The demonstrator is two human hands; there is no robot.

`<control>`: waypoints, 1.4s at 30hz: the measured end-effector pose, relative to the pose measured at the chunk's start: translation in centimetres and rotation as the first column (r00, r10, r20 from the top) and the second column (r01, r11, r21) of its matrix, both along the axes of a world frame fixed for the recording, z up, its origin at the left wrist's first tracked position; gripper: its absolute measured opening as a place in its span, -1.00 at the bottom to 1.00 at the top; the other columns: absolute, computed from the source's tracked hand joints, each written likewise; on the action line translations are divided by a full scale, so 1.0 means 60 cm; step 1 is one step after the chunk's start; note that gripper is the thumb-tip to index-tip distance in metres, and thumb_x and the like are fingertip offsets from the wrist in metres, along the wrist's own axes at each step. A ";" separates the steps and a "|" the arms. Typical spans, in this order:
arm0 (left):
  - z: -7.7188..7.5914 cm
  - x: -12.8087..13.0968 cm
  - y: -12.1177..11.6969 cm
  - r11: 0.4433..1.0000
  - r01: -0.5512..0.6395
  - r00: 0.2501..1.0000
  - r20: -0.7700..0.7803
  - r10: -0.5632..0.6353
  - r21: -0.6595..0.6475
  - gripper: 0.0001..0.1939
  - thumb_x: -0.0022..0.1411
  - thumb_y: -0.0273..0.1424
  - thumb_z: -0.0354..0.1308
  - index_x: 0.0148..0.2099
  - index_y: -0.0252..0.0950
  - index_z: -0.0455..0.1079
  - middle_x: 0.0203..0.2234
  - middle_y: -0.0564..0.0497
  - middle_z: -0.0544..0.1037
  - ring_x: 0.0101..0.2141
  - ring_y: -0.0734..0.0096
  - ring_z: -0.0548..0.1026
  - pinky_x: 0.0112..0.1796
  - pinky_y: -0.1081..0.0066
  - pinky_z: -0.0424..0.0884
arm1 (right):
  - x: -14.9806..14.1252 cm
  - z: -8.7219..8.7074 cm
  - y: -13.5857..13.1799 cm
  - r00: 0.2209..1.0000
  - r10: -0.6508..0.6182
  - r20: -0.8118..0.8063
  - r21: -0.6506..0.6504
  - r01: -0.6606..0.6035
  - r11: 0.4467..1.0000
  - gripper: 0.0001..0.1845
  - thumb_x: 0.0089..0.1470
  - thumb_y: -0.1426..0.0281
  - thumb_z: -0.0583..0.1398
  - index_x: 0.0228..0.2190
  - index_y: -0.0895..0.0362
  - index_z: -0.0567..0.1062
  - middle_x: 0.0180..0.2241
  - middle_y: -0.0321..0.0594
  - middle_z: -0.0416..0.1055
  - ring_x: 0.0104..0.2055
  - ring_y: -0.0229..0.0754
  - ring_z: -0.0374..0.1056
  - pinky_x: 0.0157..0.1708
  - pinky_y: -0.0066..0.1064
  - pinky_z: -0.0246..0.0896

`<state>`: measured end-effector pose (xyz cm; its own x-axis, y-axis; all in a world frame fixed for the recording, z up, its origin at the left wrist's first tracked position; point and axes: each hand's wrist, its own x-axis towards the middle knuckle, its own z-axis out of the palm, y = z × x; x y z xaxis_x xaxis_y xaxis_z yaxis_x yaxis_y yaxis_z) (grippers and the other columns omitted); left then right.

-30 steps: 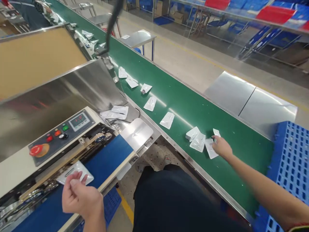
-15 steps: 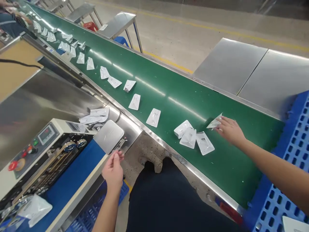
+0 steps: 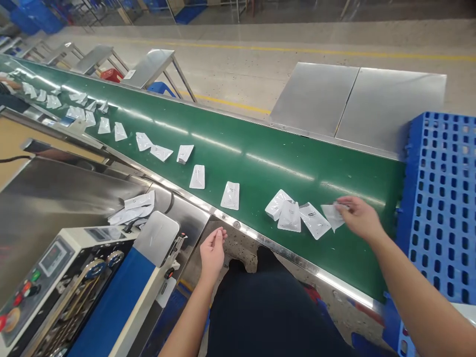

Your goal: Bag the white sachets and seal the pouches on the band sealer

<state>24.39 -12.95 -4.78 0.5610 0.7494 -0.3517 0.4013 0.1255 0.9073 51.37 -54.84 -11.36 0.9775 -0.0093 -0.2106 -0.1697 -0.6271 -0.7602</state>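
The right hand point(image 3: 360, 217) is touching a white foil pouch point(image 3: 332, 215) on the green conveyor belt point(image 3: 297, 168) beside 3 other pouches point(image 3: 289, 216), I cannot tell if it grips, and the empty left hand point(image 3: 212, 254) is well apart.

White foil pouch point(image 3: 330, 215), askew on green belt point(image 3: 297, 168)

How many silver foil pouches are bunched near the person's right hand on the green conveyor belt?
4. Three silver foil pouches lie side by side: leftmost, middle, rightmost; a fourth sits at the fingers of the right hand. None seems hidden.
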 end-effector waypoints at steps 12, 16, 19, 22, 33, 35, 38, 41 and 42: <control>-0.109 0.148 -0.196 0.830 0.174 0.888 -0.279 -0.365 -0.529 -0.44 0.20 -0.02 0.49 0.02 -0.38 0.62 -0.15 -0.24 0.73 -0.20 0.18 0.70 -0.28 0.36 0.62 | -0.034 -0.107 -0.003 0.954 0.158 -0.255 -0.345 -0.242 0.907 -0.29 -0.18 -0.27 0.34 -0.27 0.08 0.58 -0.21 0.05 0.63 -0.10 0.26 0.54 -0.07 -0.05 0.41; -0.154 0.224 -0.290 0.786 0.111 0.866 -0.328 -0.377 -0.608 -0.46 0.14 -0.08 0.56 -0.07 -0.45 0.61 -0.28 -0.28 0.71 -0.31 0.11 0.71 -0.41 0.33 0.61 | -0.074 -0.076 -0.021 0.970 -0.154 -0.187 -0.390 0.071 0.918 -0.37 -0.10 -0.21 0.33 -0.27 0.07 0.58 -0.35 -0.01 0.62 -0.26 0.16 0.51 -0.17 -0.09 0.39; -0.179 0.267 -0.316 0.826 0.041 0.880 -0.371 -0.296 -0.562 -0.52 0.28 -0.16 0.47 0.06 -0.42 0.57 -0.23 -0.26 0.71 -0.27 0.15 0.72 -0.41 0.39 0.59 | -0.100 -0.067 -0.008 0.963 -0.260 -0.066 -0.322 0.225 0.919 -0.27 -0.12 -0.20 0.35 -0.11 0.10 0.62 -0.23 0.02 0.66 -0.19 0.17 0.53 -0.07 -0.06 0.41; -0.198 0.292 -0.300 0.864 0.026 0.898 -0.368 -0.241 -0.504 -0.67 0.38 -0.23 0.37 0.07 -0.32 0.57 -0.15 -0.20 0.71 -0.22 0.25 0.71 -0.36 0.46 0.57 | -0.109 -0.067 -0.002 0.949 -0.314 -0.015 -0.256 0.300 0.919 -0.20 -0.08 -0.19 0.33 0.00 0.15 0.63 -0.12 0.08 0.67 -0.09 0.20 0.54 0.04 -0.01 0.40; -0.185 0.361 -0.336 0.898 0.214 0.888 -0.306 -0.343 -0.384 -0.72 0.33 -0.16 0.34 -0.20 -0.29 0.57 -0.29 -0.13 0.68 -0.23 0.19 0.63 -0.20 0.28 0.58 | -0.107 -0.057 -0.027 0.922 -0.265 -0.282 -0.327 0.168 0.930 -0.43 -0.19 -0.14 0.42 -0.39 0.11 0.65 -0.37 0.11 0.65 -0.19 0.38 0.59 -0.16 0.04 0.48; -0.166 0.377 -0.325 0.914 0.279 0.908 -0.230 -0.351 -0.295 -0.80 0.38 -0.23 0.28 -0.14 -0.25 0.58 -0.11 -0.14 0.69 -0.05 0.16 0.62 0.00 0.25 0.54 | -0.125 -0.053 -0.044 0.911 -0.351 -0.217 -0.272 0.288 0.918 -0.53 -0.14 -0.05 0.39 -0.42 0.11 0.64 -0.35 0.10 0.67 -0.21 0.35 0.60 -0.21 0.00 0.48; -0.132 0.373 -0.274 0.854 0.518 0.856 0.019 -0.517 -0.047 -0.82 0.37 -0.35 0.25 -0.03 -0.21 0.61 0.08 -0.14 0.66 0.13 0.14 0.56 0.19 0.27 0.42 | -0.159 -0.045 -0.059 0.906 -0.396 -0.149 -0.174 0.370 0.913 -0.51 -0.10 0.04 0.39 -0.26 0.16 0.68 -0.28 0.06 0.69 -0.18 0.28 0.62 -0.22 -0.07 0.50; -0.101 0.328 -0.205 0.675 0.718 0.671 0.086 -0.736 0.171 -0.80 0.36 -0.36 0.22 -0.04 -0.21 0.64 -0.06 -0.12 0.70 -0.02 0.11 0.62 0.11 0.25 0.48 | -0.168 -0.053 -0.033 0.920 -0.338 -0.200 -0.056 0.334 0.941 -0.27 -0.16 0.02 0.46 -0.01 0.18 0.65 -0.22 0.00 0.70 -0.20 0.21 0.63 -0.26 -0.11 0.52; -0.094 0.308 -0.182 0.634 0.754 0.637 0.049 -0.770 0.173 -0.81 0.36 -0.35 0.21 -0.07 -0.20 0.64 -0.13 -0.10 0.71 -0.10 0.12 0.63 0.06 0.24 0.50 | -0.163 -0.059 -0.017 0.918 -0.319 -0.235 -0.035 0.321 0.947 -0.25 -0.18 0.00 0.47 -0.02 0.19 0.65 -0.24 0.00 0.70 -0.22 0.21 0.63 -0.29 -0.10 0.52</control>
